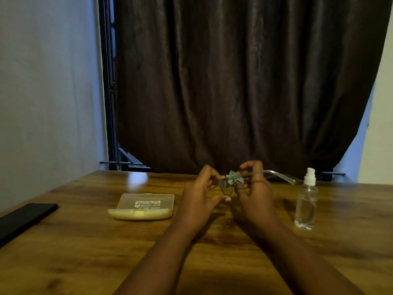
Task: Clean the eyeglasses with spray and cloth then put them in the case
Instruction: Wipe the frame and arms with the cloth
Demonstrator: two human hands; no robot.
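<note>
Wooden table [85,241]; closed yellowish translucent case [142,206] left, lid print unreadable. Clear spray bottle [305,201], white nozzle, upright right. Clear-framed eyeglasses [274,174] held above table centre: left hand [198,196] pinching lens, right hand [254,191] fingers [247,167] pinching grey-green cloth [233,180] against it.

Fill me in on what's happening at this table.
A person is wiping a pair of clear eyeglasses with a small grey-green cloth. The left hand steadies a lens while the right hand pinches the cloth against the frame. The spray bottle stands upright to the right, and the closed yellowish case lies to the left, on the wooden table.
</note>
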